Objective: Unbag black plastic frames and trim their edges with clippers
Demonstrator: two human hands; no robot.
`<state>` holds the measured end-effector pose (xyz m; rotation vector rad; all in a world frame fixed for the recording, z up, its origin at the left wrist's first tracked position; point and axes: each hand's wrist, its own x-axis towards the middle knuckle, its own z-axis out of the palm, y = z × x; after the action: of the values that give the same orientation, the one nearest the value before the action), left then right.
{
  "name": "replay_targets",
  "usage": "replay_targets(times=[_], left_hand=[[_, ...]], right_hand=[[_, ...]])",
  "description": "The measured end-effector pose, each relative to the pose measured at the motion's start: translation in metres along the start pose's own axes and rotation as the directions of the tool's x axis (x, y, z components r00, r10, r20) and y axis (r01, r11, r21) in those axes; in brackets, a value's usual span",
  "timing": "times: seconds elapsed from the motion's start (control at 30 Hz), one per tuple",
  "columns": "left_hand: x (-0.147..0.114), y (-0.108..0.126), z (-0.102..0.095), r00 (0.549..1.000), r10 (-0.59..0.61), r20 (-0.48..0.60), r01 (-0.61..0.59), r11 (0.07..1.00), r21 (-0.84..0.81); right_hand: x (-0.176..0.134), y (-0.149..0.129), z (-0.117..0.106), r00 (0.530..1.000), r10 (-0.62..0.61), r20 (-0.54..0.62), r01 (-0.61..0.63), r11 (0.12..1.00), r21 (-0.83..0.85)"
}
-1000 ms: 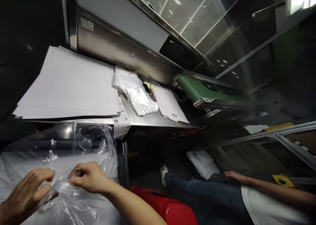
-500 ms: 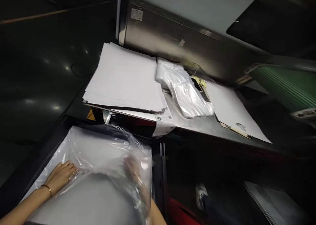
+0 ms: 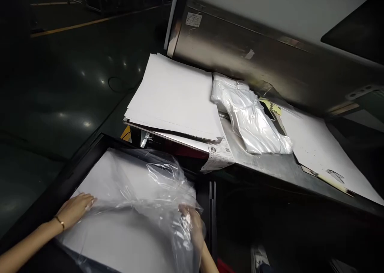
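Note:
A clear plastic bag (image 3: pixel 168 203) lies crumpled over pale flat sheets (image 3: pixel 126 233) in a black bin (image 3: pixel 81 161). At the left side, my left hand (image 3: pixel 75 210) is closed, its fingers pinching the edge of the plastic. My right hand (image 3: pixel 193 221) shows through the film on the right, fingers curled on bunched plastic; whether it is inside or behind the film, I cannot tell. The sheets' near end is partly covered by the film.
A metal bench (image 3: pixel 264 165) beyond the bin holds a stack of white sheets (image 3: pixel 177 97), a bundle of folded plastic bags (image 3: pixel 249 117) and a large white sheet (image 3: pixel 327 153) with small scissors-like tool (image 3: pixel 336 175). A shoe (image 3: pixel 259 257) shows at the bottom.
The view has swung left, so the bench and bin sit farther right. The plastic has shifted toward the near end of the sheets, with both hands still on it.

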<state>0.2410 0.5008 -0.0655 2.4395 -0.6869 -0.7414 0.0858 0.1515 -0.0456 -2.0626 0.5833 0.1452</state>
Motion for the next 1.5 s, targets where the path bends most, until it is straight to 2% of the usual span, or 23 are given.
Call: replay_targets(times=[0.07, 0.13, 0.2, 0.3, 0.33, 0.4, 0.5, 0.57, 0.63, 0.77, 0.83, 0.9, 0.97, 1.03, 1.07, 1.13, 1.23, 1.33, 1.43, 1.5], left_hand=[[-0.007, 0.020, -0.016, 0.999, 0.012, 0.033, -0.008, 0.995, -0.104], [-0.005, 0.053, -0.033, 0.994, 0.068, 0.083, -0.048, 0.973, -0.228], [0.005, 0.093, -0.040, 0.963, 0.222, 0.152, -0.145, 0.904, -0.401], [0.022, 0.140, -0.028, 0.900, 0.393, 0.189, -0.261, 0.832, -0.489], [0.027, 0.150, -0.020, 0.885, 0.424, 0.193, -0.290, 0.825, -0.485], [0.031, 0.159, -0.003, 0.883, 0.438, 0.171, -0.326, 0.832, -0.448], [0.031, 0.158, 0.012, 0.901, 0.416, 0.127, -0.338, 0.854, -0.396], [0.030, 0.154, 0.013, 0.887, 0.437, 0.147, -0.351, 0.847, -0.399], [0.029, 0.150, 0.008, 0.858, 0.470, 0.206, -0.357, 0.835, -0.419], [0.026, 0.141, -0.005, 0.788, 0.495, 0.366, -0.285, 0.820, -0.496], [0.022, 0.137, -0.003, 0.802, 0.460, 0.381, -0.233, 0.828, -0.509], [0.017, 0.135, 0.004, 0.859, 0.391, 0.331, -0.207, 0.856, -0.474], [0.011, 0.136, 0.014, 0.917, 0.323, 0.234, -0.214, 0.893, -0.396], [0.008, 0.140, 0.023, 0.949, 0.298, 0.105, -0.259, 0.925, -0.278], [0.009, 0.141, 0.026, 0.950, 0.310, 0.033, -0.297, 0.933, -0.205], [0.018, 0.142, 0.031, 0.917, 0.387, -0.096, -0.392, 0.919, -0.048], [0.045, 0.136, 0.034, 0.821, 0.525, -0.222, -0.498, 0.850, 0.169], [0.071, 0.125, 0.038, 0.759, 0.575, -0.306, -0.485, 0.813, 0.322], [0.078, 0.110, 0.048, 0.750, 0.572, -0.333, -0.435, 0.805, 0.404], [0.072, 0.097, 0.060, 0.775, 0.549, -0.314, -0.399, 0.810, 0.431]], right_hand=[[-0.012, -0.009, -0.003, 0.998, -0.030, 0.052, 0.029, 0.999, 0.014], [-0.021, -0.033, -0.009, 0.989, -0.090, 0.119, 0.086, 0.996, 0.034], [-0.023, -0.063, -0.016, 0.975, -0.161, 0.156, 0.156, 0.987, 0.042], [-0.020, -0.106, -0.015, 0.937, -0.288, 0.196, 0.290, 0.957, 0.015], [-0.018, -0.118, -0.012, 0.919, -0.330, 0.218, 0.337, 0.941, 0.002], [-0.018, -0.135, -0.002, 0.878, -0.400, 0.262, 0.419, 0.908, -0.017], [-0.018, -0.149, 0.009, 0.844, -0.466, 0.265, 0.489, 0.872, -0.022], [-0.014, -0.146, 0.011, 0.859, -0.468, 0.209, 0.485, 0.874, -0.037], [-0.009, -0.135, 0.012, 0.883, -0.438, 0.170, 0.453, 0.889, -0.066], [-0.018, -0.098, 0.025, 0.898, -0.393, 0.197, 0.414, 0.907, -0.076], [-0.037, -0.086, 0.035, 0.902, -0.395, 0.174, 0.412, 0.908, -0.072], [-0.054, -0.083, 0.043, 0.896, -0.412, 0.164, 0.428, 0.901, -0.070], [-0.059, -0.087, 0.045, 0.886, -0.431, 0.171, 0.444, 0.894, -0.050], [-0.046, -0.095, 0.042, 0.893, -0.427, 0.144, 0.432, 0.902, -0.002], [-0.033, -0.098, 0.041, 0.901, -0.417, 0.119, 0.417, 0.909, 0.028], [-0.002, -0.101, 0.040, 0.917, -0.391, 0.082, 0.384, 0.919, 0.088], [0.040, -0.095, 0.046, 0.915, -0.378, 0.142, 0.359, 0.922, 0.145], [0.059, -0.079, 0.054, 0.913, -0.346, 0.216, 0.325, 0.937, 0.125], [0.063, -0.057, 0.057, 0.939, -0.258, 0.230, 0.265, 0.964, 0.001], [0.067, -0.041, 0.060, 0.954, -0.199, 0.223, 0.228, 0.966, -0.117]])
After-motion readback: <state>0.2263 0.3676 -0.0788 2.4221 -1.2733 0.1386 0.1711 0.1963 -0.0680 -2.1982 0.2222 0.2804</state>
